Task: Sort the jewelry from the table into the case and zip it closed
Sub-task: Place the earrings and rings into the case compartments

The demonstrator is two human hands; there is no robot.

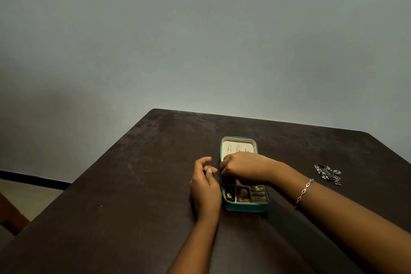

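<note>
Head view, dark scuffed table [133,184], open teal case [244,208], plain grey wall [200,40]

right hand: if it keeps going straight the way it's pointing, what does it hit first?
Likely the left hand: the right hand reaches leftward across the open case, and the left fingers sit just past its knuckles. Height difference is unclear, so it might pass over.

We see a dark brown table [133,184] with a dull, scuffed top and rounded far corners. Near its middle lies a small teal case [244,208]. The case is open, and its cream-lined lid is folded back on the far side. Well apart, to the right, a cluster of silver jewelry [328,173] lies directly on the top.
</note>
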